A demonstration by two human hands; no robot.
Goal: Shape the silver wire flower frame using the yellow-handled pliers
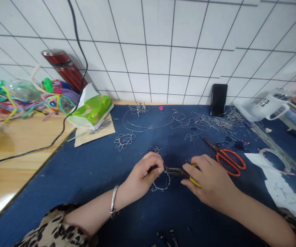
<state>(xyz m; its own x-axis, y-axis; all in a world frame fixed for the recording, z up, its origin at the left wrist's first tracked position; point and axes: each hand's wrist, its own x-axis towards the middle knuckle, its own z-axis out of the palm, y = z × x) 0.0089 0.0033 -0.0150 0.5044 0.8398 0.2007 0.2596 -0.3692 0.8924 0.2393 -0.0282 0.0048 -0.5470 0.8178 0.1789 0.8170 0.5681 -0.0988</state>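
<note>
My left hand (151,168) pinches a ring of thin silver wire (169,183) between thumb and fingers; the loop hangs just above the blue table cover. My right hand (209,178) is closed round the yellow handles of long-nose pliers (180,171). The pliers' jaws point left and meet the wire close to my left fingertips; whether they are clamped on it is too fine to tell. Behind my left hand lies a small twisted wire piece (155,149). Farther back, a flower-shaped wire ring (124,140) rests flat on the cover.
Orange-handled scissors (230,161) lie right of the pliers. Tangled wire offcuts (220,121) spread before a phone (218,100) leaning on the wall. A white mug (273,104) stands at right. Tissues (92,109), a red flask (64,70) and a black cable (82,82) are at left.
</note>
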